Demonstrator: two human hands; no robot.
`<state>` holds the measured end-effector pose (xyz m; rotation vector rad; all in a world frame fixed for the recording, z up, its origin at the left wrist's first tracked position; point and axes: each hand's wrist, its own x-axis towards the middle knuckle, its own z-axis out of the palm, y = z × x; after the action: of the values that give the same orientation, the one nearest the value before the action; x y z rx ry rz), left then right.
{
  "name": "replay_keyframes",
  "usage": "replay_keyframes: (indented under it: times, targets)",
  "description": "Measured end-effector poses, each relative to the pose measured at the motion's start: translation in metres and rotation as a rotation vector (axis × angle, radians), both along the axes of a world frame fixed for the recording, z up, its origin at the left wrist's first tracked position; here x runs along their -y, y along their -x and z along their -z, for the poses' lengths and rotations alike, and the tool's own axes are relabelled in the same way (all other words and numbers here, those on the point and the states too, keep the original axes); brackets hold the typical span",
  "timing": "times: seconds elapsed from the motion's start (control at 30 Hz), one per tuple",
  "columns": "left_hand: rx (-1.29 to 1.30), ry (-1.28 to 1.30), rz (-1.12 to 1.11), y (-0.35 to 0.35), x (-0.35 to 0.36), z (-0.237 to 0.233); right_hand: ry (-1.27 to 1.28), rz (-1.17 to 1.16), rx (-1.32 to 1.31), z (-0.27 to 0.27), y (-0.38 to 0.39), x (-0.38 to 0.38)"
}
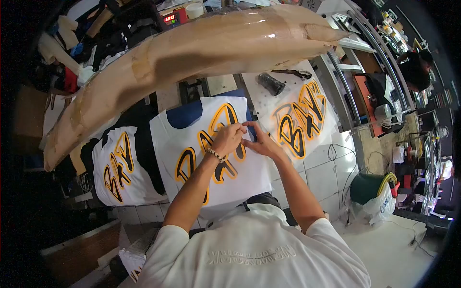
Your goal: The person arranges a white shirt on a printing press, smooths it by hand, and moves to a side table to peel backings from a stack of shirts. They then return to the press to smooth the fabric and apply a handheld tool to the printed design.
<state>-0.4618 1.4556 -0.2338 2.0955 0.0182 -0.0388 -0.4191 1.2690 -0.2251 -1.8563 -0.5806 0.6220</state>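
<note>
A white shirt panel with a large orange-and-black letter print lies in front of me, over a dark blue piece. My left hand, with a beaded bracelet at its wrist, is above the print's upper right part. Its fingers are closed; whatever they pinch is too small to make out. Close beside it is my right hand, near the panel's right edge. Its thumb and forefinger are apart and reach toward my left fingertips. Nothing shows between them.
A long, tape-wrapped brown tube arches across the far side. Another printed white panel lies left; a sheet with the same lettering lies right, below a dark clear-walled cup and scissors. Metal rails stand at right.
</note>
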Motion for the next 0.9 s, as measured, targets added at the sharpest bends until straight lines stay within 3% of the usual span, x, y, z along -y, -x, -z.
replay_keyframes:
  times: [0.07, 0.13, 0.17, 0.23, 0.3, 0.37, 0.43, 0.57, 0.6, 0.63, 0.7, 0.77, 0.9]
  targets:
    - [-0.063, -0.021, 0.003, 0.01, -0.002, -0.014, -0.028, 0.024, -0.033, 0.001, 0.001, -0.002]
    - [-0.198, -0.134, 0.007, 0.031, -0.008, -0.06, -0.002, 0.005, -0.038, 0.0, -0.001, -0.003]
    - [-0.197, -0.141, -0.002, 0.046, -0.017, -0.055, 0.028, -0.003, -0.042, -0.001, -0.002, -0.002]
    - [0.14, -0.401, -0.106, 0.084, -0.044, -0.041, 0.026, -0.001, 0.02, 0.002, -0.002, -0.004]
    - [0.057, -0.345, -0.137, 0.118, -0.077, -0.051, 0.039, 0.017, 0.138, 0.009, -0.002, -0.003]
    - [-0.315, -0.145, -0.115, 0.145, -0.099, -0.097, 0.057, 0.024, 0.187, 0.01, 0.001, -0.005]
    - [-0.391, -0.165, 0.129, 0.169, -0.121, -0.146, 0.113, 0.067, 0.274, 0.007, 0.005, -0.007]
    - [-0.175, -0.297, 0.424, 0.198, -0.139, -0.324, 0.032, 0.133, 0.407, 0.009, 0.009, -0.006]
    - [0.025, -0.521, 0.296, 0.216, -0.144, -0.363, -0.011, 0.172, 0.472, 0.007, 0.015, -0.004]
    - [0.528, -0.467, 0.086, 0.223, -0.144, -0.379, -0.013, 0.169, 0.475, 0.003, 0.02, -0.001]
    - [0.873, -0.715, -0.382, 0.213, -0.175, -0.419, 0.002, 0.311, 0.595, -0.005, 0.035, 0.009]
    - [0.831, -0.935, -0.477, 0.166, -0.219, -0.442, 0.03, 0.382, 0.644, -0.012, 0.058, 0.024]
    - [0.386, -1.164, -0.373, 0.068, -0.28, -0.431, 0.039, 0.545, 0.605, -0.013, 0.122, 0.058]
